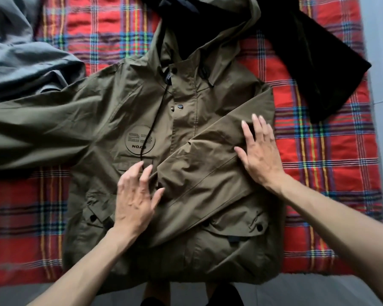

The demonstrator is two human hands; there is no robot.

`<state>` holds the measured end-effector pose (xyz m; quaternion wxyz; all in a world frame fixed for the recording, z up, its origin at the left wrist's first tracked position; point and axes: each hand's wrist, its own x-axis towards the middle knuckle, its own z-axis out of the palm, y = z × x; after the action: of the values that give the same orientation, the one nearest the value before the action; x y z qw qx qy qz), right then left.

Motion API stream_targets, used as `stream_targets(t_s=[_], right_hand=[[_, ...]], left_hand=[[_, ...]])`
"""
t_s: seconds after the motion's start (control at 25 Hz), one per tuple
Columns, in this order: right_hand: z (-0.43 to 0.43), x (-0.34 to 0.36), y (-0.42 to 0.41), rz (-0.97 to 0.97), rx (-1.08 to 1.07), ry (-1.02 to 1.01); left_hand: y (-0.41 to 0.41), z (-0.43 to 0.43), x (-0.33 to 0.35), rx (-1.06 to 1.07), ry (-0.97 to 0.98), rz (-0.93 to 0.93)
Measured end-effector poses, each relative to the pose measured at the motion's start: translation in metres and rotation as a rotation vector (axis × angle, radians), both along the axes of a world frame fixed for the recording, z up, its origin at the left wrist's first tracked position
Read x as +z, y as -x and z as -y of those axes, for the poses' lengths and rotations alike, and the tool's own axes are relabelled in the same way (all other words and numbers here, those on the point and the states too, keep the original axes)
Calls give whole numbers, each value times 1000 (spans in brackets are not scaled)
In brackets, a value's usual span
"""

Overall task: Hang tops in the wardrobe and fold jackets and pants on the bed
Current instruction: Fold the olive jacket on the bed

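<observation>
An olive green hooded jacket (124, 102) lies front up on the bed, hood toward the far side. Its right sleeve (203, 164) is folded diagonally across the chest. The other sleeve (31, 124) stretches out flat to the left. My left hand (135, 197) rests on the cuff end of the folded sleeve near the chest pocket, fingers spread and slightly bent. My right hand (259, 151) presses flat on the upper part of the folded sleeve, fingers straight.
A red plaid blanket (332, 168) covers the bed. A black garment (314, 62) lies at the far right, partly under the hood. Grey fabric (20, 51) is bunched at the far left. The bed's near edge runs along the bottom.
</observation>
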<state>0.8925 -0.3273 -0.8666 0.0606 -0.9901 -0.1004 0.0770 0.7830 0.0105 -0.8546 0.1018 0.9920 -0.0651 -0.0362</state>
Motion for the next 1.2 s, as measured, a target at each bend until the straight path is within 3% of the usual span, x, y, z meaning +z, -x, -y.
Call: stream_targets(t_s=[0.12, 0.32, 0.44, 0.52, 0.6, 0.68, 0.76, 0.88, 1.0, 1.08, 1.12, 1.2], right_hand=[[9, -17, -53, -23, 11, 113], [29, -18, -69, 34, -305, 147], [-20, -5, -11, 65, -13, -65], [-45, -5, 40, -37, 254, -47], [-63, -2, 58, -93, 207, 0], [-93, 12, 55, -90, 69, -81], [-118, 24, 47, -47, 123, -139], [-165, 31, 41, -85, 263, -124], [-237, 37, 26, -113, 261, -182], [-287, 42, 9, -136, 207, -259], [-313, 43, 0, -175, 172, -282], [-355, 41, -13, -325, 34, -279]], left_hand=[[-11, 26, -27, -50, -62, -76], [-8, 26, -48, -72, -200, -113], [-10, 31, -43, -74, -199, -163], [-10, 27, -34, -104, -166, -206], [-7, 13, -20, -178, -88, -209], [2, -4, -2, -262, 8, -193], [9, -14, 12, -255, 138, -171], [-4, -54, 32, 156, 399, -56], [-39, -119, 57, 1033, 734, 23], [-67, -158, 73, 1553, 1194, 3], [-79, -177, 81, 1670, 1391, 0], [-94, -215, 88, 1732, 1599, 47]])
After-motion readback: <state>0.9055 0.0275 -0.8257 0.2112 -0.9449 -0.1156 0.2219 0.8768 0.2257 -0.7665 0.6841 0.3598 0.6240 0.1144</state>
